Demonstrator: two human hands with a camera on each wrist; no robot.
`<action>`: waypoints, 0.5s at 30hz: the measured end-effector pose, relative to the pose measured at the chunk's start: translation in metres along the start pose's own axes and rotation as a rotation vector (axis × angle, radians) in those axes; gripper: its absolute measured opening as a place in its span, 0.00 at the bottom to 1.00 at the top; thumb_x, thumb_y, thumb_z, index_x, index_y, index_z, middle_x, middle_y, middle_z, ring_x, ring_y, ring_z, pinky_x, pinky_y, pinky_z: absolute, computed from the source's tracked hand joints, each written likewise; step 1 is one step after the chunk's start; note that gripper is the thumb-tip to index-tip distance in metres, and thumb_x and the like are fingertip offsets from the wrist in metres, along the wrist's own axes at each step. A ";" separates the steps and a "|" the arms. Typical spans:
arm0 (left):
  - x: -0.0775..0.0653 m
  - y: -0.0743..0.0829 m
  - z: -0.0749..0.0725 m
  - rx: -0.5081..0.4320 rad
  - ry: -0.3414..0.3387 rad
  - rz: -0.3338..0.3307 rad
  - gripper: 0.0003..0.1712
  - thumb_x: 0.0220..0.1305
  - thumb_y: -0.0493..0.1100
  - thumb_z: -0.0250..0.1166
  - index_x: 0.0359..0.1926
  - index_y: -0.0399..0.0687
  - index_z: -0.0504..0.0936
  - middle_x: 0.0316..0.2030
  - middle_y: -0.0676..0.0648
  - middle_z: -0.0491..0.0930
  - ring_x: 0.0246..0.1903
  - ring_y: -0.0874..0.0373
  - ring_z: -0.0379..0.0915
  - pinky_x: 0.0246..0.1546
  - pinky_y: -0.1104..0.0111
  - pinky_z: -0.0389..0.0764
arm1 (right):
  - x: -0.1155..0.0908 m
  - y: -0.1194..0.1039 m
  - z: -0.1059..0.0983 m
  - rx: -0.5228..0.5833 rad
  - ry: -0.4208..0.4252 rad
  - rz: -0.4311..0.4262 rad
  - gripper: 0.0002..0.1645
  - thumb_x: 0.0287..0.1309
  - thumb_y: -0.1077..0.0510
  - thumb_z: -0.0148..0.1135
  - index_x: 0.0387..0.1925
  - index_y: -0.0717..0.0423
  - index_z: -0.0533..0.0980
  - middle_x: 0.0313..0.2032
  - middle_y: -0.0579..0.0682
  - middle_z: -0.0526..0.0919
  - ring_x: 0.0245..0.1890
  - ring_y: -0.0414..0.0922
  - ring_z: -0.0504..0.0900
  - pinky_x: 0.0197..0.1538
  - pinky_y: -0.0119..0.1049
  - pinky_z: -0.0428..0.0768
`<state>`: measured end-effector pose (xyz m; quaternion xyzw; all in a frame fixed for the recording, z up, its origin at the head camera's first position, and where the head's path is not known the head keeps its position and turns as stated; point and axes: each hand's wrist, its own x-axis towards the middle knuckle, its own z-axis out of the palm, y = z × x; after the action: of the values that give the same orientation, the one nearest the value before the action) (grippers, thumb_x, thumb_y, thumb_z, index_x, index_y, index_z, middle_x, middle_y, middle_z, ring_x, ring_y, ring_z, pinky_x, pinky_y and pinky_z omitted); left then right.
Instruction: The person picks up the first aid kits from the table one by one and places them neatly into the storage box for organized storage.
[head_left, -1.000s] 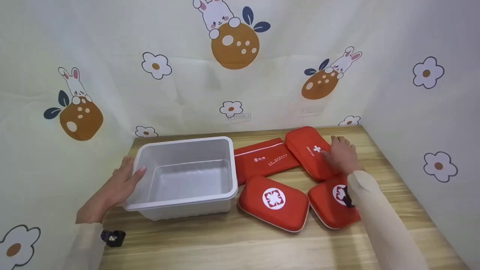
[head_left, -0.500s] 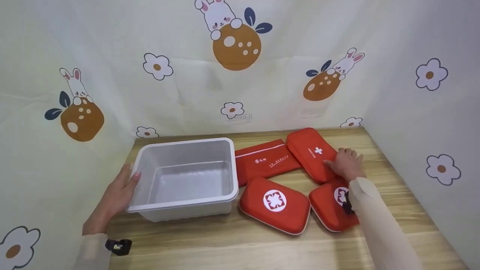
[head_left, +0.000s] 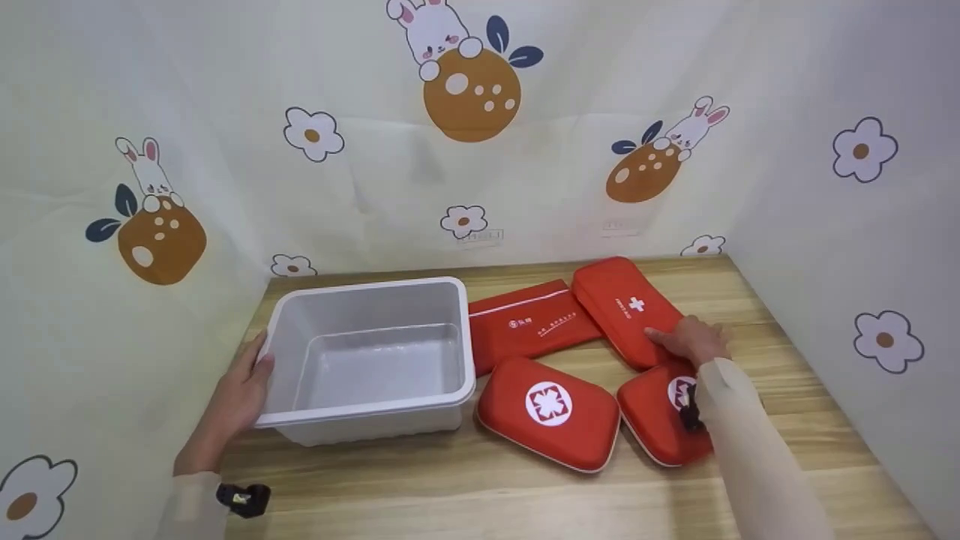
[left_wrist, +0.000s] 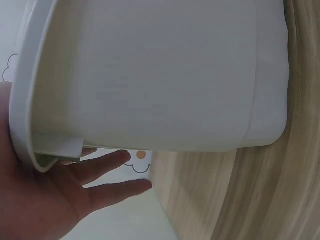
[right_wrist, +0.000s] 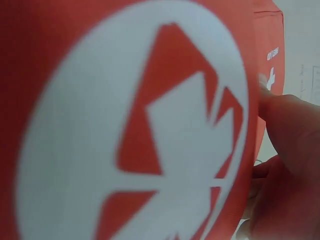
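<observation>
My left hand is at the left side of a pale grey plastic bin, thumb at the rim. In the left wrist view the hand lies against the bin's rim corner, its visible fingers straight and spread. My right hand holds the right edge of a long red first-aid case with a white cross, thumb on top and fingers over the far side. In the right wrist view the thumb touches this case; its hidden edge lies behind a nearer red case.
A flat red pouch lies between bin and long case. Two red cases with white round emblems, the left one and the right one, lie in front. Printed curtain walls border the wooden table.
My right hand has drawn back from over the long case, first to its right side, then taken hold of its edge. My left hand has slid slightly nearer along the bin's rim.
</observation>
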<state>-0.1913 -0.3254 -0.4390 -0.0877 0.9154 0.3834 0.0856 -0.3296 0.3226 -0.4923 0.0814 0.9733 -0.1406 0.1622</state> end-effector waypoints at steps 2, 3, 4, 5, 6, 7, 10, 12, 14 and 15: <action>0.000 -0.002 0.000 -0.016 0.005 -0.002 0.36 0.80 0.58 0.27 0.80 0.53 0.30 0.80 0.36 0.30 0.77 0.30 0.29 0.72 0.31 0.39 | 0.000 0.000 0.001 0.013 0.003 -0.002 0.47 0.67 0.32 0.51 0.55 0.77 0.72 0.46 0.72 0.76 0.58 0.77 0.65 0.66 0.72 0.54; 0.000 -0.002 0.001 -0.022 0.006 -0.003 0.36 0.80 0.56 0.27 0.80 0.53 0.30 0.80 0.36 0.31 0.77 0.30 0.29 0.72 0.31 0.39 | 0.000 0.000 0.001 0.020 0.009 -0.001 0.48 0.66 0.32 0.52 0.55 0.78 0.71 0.46 0.72 0.76 0.57 0.76 0.66 0.64 0.72 0.56; 0.000 -0.003 0.001 -0.033 0.004 -0.007 0.35 0.80 0.56 0.27 0.80 0.54 0.30 0.80 0.37 0.30 0.77 0.30 0.29 0.72 0.31 0.39 | 0.001 0.000 0.001 0.026 0.017 0.003 0.49 0.66 0.32 0.52 0.57 0.79 0.69 0.47 0.73 0.75 0.57 0.77 0.65 0.64 0.72 0.56; 0.001 -0.003 0.001 -0.044 0.002 -0.010 0.35 0.80 0.55 0.27 0.80 0.54 0.29 0.80 0.37 0.30 0.78 0.30 0.29 0.72 0.31 0.39 | 0.001 0.000 0.001 0.036 0.030 0.011 0.51 0.65 0.32 0.54 0.58 0.80 0.67 0.48 0.74 0.74 0.56 0.76 0.66 0.64 0.72 0.57; 0.001 -0.003 0.001 -0.053 0.001 -0.011 0.35 0.80 0.55 0.26 0.80 0.55 0.29 0.80 0.37 0.30 0.78 0.30 0.29 0.72 0.31 0.40 | 0.001 0.001 0.001 0.048 0.046 0.015 0.52 0.64 0.32 0.55 0.58 0.81 0.65 0.48 0.75 0.73 0.55 0.74 0.67 0.63 0.71 0.57; 0.001 -0.003 0.001 -0.061 -0.001 -0.011 0.34 0.80 0.55 0.26 0.80 0.56 0.29 0.80 0.38 0.29 0.78 0.31 0.29 0.72 0.31 0.40 | 0.001 0.001 0.002 0.062 0.065 0.021 0.53 0.64 0.32 0.57 0.59 0.82 0.63 0.50 0.76 0.72 0.54 0.73 0.67 0.63 0.70 0.58; 0.002 -0.002 0.003 -0.080 0.002 -0.005 0.34 0.80 0.53 0.26 0.80 0.57 0.29 0.80 0.39 0.29 0.78 0.32 0.28 0.73 0.32 0.39 | -0.001 0.004 0.002 0.144 0.129 0.037 0.54 0.62 0.36 0.61 0.61 0.83 0.58 0.52 0.78 0.68 0.51 0.69 0.68 0.62 0.68 0.61; 0.002 -0.002 0.003 -0.091 0.006 0.000 0.34 0.80 0.52 0.26 0.80 0.57 0.30 0.80 0.40 0.30 0.78 0.33 0.28 0.73 0.33 0.38 | -0.002 0.005 0.002 0.216 0.171 0.042 0.53 0.63 0.39 0.63 0.62 0.83 0.55 0.53 0.78 0.67 0.51 0.68 0.67 0.63 0.67 0.63; 0.002 -0.002 0.003 -0.100 0.012 0.002 0.33 0.80 0.51 0.26 0.80 0.57 0.30 0.80 0.40 0.30 0.78 0.33 0.27 0.73 0.33 0.37 | -0.002 0.006 0.001 0.296 0.206 0.043 0.53 0.63 0.43 0.65 0.65 0.82 0.53 0.56 0.79 0.64 0.52 0.68 0.66 0.66 0.65 0.65; 0.002 -0.003 0.003 -0.104 0.014 0.003 0.33 0.80 0.51 0.26 0.80 0.57 0.30 0.80 0.40 0.30 0.79 0.33 0.27 0.73 0.33 0.37 | -0.002 0.006 0.001 0.331 0.223 0.042 0.52 0.63 0.45 0.65 0.66 0.82 0.52 0.58 0.79 0.63 0.53 0.68 0.66 0.67 0.64 0.66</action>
<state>-0.1922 -0.3252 -0.4435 -0.0933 0.8950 0.4300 0.0739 -0.3261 0.3281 -0.4936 0.1423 0.9469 -0.2855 0.0406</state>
